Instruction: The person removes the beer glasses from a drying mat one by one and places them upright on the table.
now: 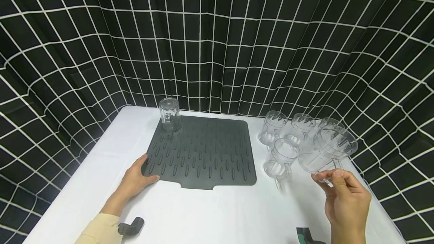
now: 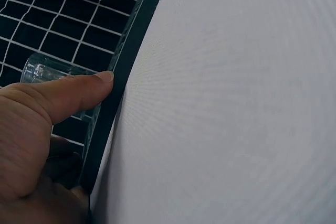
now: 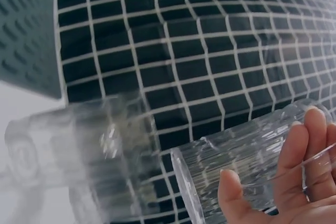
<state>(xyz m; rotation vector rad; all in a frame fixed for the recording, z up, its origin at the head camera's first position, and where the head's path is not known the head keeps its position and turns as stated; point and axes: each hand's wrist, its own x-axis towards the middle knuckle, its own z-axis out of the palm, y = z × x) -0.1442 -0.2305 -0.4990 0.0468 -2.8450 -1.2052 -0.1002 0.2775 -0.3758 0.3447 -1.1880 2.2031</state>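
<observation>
My left hand [image 1: 133, 182] rests at the near left corner of a dark grey drying mat [image 1: 203, 151], its thumb on the front edge and its fingers along the left side. In the left wrist view the thumb [image 2: 79, 93] presses against the mat's edge. A clear mug [image 1: 170, 114] stands upside down on the mat's far left corner. My right hand [image 1: 347, 200] grips the handle of another clear mug [image 1: 322, 151], which is tilted with its wide rim up and away. The right wrist view shows this held mug [image 3: 236, 166] lying across the curled fingers.
Several more clear mugs stand right of the mat, one [image 1: 283, 153] nearest me, others [image 1: 272, 127] [image 1: 300, 129] behind it. A black curtain [image 1: 210, 40] with white grid lines encloses the white table [image 1: 230, 214] at the back and sides.
</observation>
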